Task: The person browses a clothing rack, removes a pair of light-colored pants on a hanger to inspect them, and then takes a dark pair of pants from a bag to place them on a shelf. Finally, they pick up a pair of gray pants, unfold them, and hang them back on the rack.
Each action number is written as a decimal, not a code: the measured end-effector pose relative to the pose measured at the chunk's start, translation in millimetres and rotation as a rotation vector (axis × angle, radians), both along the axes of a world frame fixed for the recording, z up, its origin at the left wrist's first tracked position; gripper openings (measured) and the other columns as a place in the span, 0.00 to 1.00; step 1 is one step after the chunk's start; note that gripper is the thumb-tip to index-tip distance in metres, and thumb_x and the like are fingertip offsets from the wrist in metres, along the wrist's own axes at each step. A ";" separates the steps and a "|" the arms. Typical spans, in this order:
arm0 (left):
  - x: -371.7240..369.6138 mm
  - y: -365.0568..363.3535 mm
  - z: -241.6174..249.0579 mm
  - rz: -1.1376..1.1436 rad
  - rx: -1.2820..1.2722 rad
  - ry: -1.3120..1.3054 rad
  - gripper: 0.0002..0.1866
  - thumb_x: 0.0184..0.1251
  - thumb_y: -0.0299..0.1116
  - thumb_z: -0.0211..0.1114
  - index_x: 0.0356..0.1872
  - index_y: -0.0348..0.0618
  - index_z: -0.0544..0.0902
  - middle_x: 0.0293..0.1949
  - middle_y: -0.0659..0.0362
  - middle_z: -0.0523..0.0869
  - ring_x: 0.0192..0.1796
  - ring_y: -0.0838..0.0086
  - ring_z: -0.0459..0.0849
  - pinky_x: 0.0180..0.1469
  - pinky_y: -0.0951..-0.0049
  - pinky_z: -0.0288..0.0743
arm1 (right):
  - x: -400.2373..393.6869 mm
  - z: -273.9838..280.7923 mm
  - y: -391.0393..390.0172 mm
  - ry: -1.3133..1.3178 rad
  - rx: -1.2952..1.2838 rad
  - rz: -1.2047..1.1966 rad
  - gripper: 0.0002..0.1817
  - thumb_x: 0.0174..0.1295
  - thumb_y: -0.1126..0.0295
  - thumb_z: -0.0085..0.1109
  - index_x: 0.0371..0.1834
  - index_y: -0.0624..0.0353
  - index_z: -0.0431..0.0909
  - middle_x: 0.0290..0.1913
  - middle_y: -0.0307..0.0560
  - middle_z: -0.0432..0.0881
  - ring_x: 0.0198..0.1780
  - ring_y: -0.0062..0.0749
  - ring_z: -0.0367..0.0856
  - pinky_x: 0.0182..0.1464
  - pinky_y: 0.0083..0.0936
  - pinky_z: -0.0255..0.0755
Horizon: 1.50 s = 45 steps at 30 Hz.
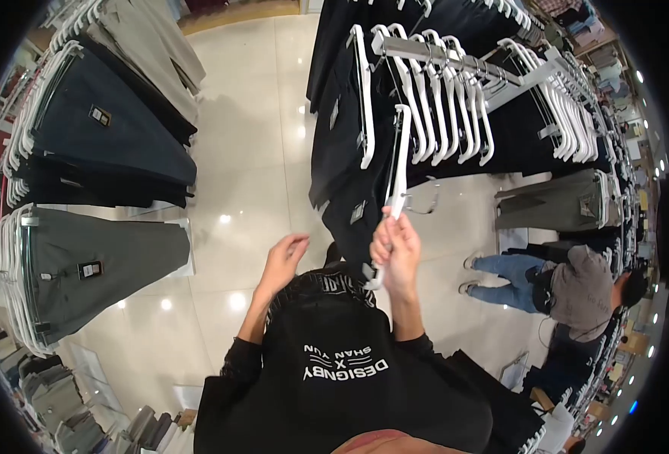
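My right hand is closed around a white hanger, held in front of my body at a slant. A pair of black trousers with a small tag hangs beside that hanger; whether it is clipped to it is hard to see. My left hand is in the air to the left, fingers loosely bent and apart from the thumb, holding nothing. Just beyond the right hand, several white hangers hang on a metal rail.
Grey-green trousers and navy trousers hang on the left racks. Another person in a grey top and jeans stands at the right, near olive trousers. Folded clothes lie at the lower left. Pale tiled floor runs between the racks.
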<state>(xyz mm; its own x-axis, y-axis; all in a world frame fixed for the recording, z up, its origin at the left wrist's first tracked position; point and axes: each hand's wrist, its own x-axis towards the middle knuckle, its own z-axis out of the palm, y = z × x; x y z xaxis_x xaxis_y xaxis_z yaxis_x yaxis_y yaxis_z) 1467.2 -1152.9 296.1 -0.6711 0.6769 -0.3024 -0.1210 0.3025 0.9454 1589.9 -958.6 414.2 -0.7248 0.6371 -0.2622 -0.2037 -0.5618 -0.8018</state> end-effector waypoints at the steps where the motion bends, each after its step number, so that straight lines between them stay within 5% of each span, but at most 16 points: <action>1: -4.1 15.3 34.9 -0.017 0.103 0.059 0.17 0.79 0.37 0.60 0.57 0.33 0.82 0.44 0.54 0.89 0.44 0.72 0.86 0.50 0.72 0.79 | -3.0 -7.3 -15.6 0.018 -0.029 -0.015 0.13 0.80 0.64 0.49 0.61 0.58 0.69 0.29 0.34 0.67 0.21 0.13 0.62 0.21 0.13 0.58; 4: -16.3 46.3 108.5 -0.200 0.196 0.202 0.20 0.77 0.40 0.61 0.58 0.33 0.80 0.44 0.50 0.89 0.47 0.66 0.87 0.52 0.68 0.78 | -13.8 -22.7 -53.2 0.000 0.096 0.059 0.14 0.80 0.67 0.47 0.64 0.60 0.66 0.35 0.37 0.72 0.29 0.17 0.71 0.31 0.15 0.70; 6: -17.3 59.9 130.4 -0.324 0.165 0.207 0.21 0.76 0.42 0.63 0.56 0.32 0.80 0.42 0.49 0.88 0.46 0.63 0.88 0.51 0.66 0.79 | -17.0 -42.3 -68.6 -0.049 0.409 0.109 0.17 0.79 0.74 0.45 0.68 0.63 0.63 0.42 0.41 0.76 0.40 0.21 0.77 0.43 0.19 0.75; 7: -18.9 66.4 137.5 -0.420 -0.031 0.278 0.18 0.74 0.39 0.65 0.52 0.32 0.80 0.39 0.50 0.88 0.41 0.63 0.87 0.46 0.65 0.79 | -14.6 -47.3 -75.6 -0.091 0.459 0.149 0.19 0.77 0.78 0.47 0.68 0.67 0.61 0.51 0.43 0.78 0.55 0.23 0.76 0.61 0.21 0.70; 9: -17.4 67.1 128.7 -0.355 -0.052 0.274 0.15 0.72 0.35 0.65 0.50 0.33 0.79 0.37 0.53 0.88 0.36 0.68 0.86 0.42 0.67 0.79 | -14.6 -40.8 -84.7 -0.168 0.481 0.224 0.24 0.73 0.82 0.48 0.71 0.67 0.59 0.50 0.46 0.78 0.48 0.29 0.81 0.53 0.26 0.76; 10: -17.9 65.3 120.7 -0.322 -0.067 0.269 0.13 0.72 0.33 0.65 0.49 0.33 0.79 0.36 0.55 0.87 0.34 0.70 0.85 0.40 0.67 0.79 | -9.5 -34.9 -85.9 -0.212 0.285 0.338 0.24 0.71 0.84 0.47 0.70 0.67 0.61 0.51 0.48 0.79 0.47 0.33 0.82 0.52 0.30 0.78; 12: -24.1 57.1 114.3 -0.296 0.051 0.137 0.09 0.72 0.24 0.61 0.50 0.38 0.80 0.30 0.62 0.84 0.30 0.81 0.80 0.33 0.74 0.76 | -9.3 -30.6 -77.8 -0.165 0.564 0.410 0.20 0.69 0.82 0.54 0.64 0.69 0.66 0.48 0.56 0.83 0.45 0.39 0.86 0.47 0.33 0.79; 15: -32.0 50.2 139.9 -0.208 0.024 0.113 0.08 0.68 0.25 0.64 0.46 0.36 0.83 0.25 0.57 0.84 0.27 0.76 0.80 0.33 0.74 0.75 | -1.2 -2.0 -40.6 -0.142 0.963 0.452 0.08 0.67 0.75 0.61 0.48 0.65 0.81 0.42 0.53 0.84 0.43 0.46 0.86 0.46 0.33 0.78; 18: -42.6 39.0 151.9 -0.326 0.009 0.361 0.07 0.66 0.27 0.69 0.42 0.36 0.84 0.26 0.55 0.83 0.26 0.74 0.78 0.32 0.73 0.72 | 22.8 42.3 -4.3 -0.329 0.978 0.236 0.10 0.68 0.79 0.60 0.50 0.64 0.84 0.43 0.48 0.88 0.44 0.32 0.88 0.46 0.25 0.79; 20: -41.2 30.7 181.3 -0.423 -0.066 0.398 0.08 0.65 0.28 0.70 0.42 0.37 0.85 0.27 0.55 0.84 0.26 0.71 0.78 0.32 0.71 0.72 | 42.4 52.6 15.4 -0.352 1.054 0.013 0.09 0.65 0.81 0.62 0.48 0.66 0.84 0.39 0.49 0.88 0.42 0.31 0.88 0.47 0.25 0.79; 24: -9.3 21.6 191.4 -0.425 0.051 0.337 0.11 0.61 0.26 0.74 0.45 0.38 0.86 0.32 0.55 0.86 0.27 0.69 0.79 0.30 0.73 0.72 | 67.0 78.4 33.9 -0.267 1.092 0.039 0.13 0.53 0.80 0.72 0.43 0.64 0.86 0.34 0.45 0.86 0.33 0.29 0.82 0.37 0.22 0.74; 31: 19.7 -2.7 182.9 -0.489 -0.097 0.109 0.11 0.66 0.24 0.69 0.48 0.36 0.82 0.37 0.51 0.85 0.28 0.59 0.82 0.31 0.69 0.75 | 58.6 75.3 35.1 -0.247 1.249 0.542 0.24 0.38 0.70 0.81 0.44 0.59 0.87 0.38 0.41 0.83 0.34 0.33 0.73 0.33 0.26 0.67; 36: 29.6 -18.2 164.0 -0.495 -0.084 0.109 0.13 0.65 0.24 0.70 0.50 0.36 0.83 0.36 0.52 0.86 0.28 0.63 0.81 0.30 0.70 0.74 | 43.0 72.8 35.0 -0.252 1.223 0.791 0.25 0.41 0.71 0.80 0.47 0.60 0.86 0.48 0.40 0.82 0.42 0.36 0.74 0.42 0.32 0.73; 39: 35.6 -25.0 160.0 -0.548 -0.130 0.082 0.16 0.65 0.26 0.69 0.53 0.37 0.82 0.40 0.51 0.86 0.35 0.55 0.84 0.38 0.65 0.77 | 33.0 63.5 32.8 -0.171 1.220 0.964 0.25 0.46 0.70 0.78 0.50 0.62 0.84 0.52 0.43 0.81 0.47 0.41 0.76 0.52 0.35 0.73; 45: 45.4 -39.0 150.5 -0.693 -0.149 -0.044 0.24 0.58 0.18 0.62 0.59 0.34 0.77 0.49 0.47 0.84 0.48 0.49 0.85 0.49 0.57 0.78 | 22.7 49.9 18.6 -0.143 1.151 1.451 0.18 0.59 0.68 0.69 0.49 0.66 0.79 0.42 0.48 0.81 0.48 0.44 0.80 0.53 0.37 0.74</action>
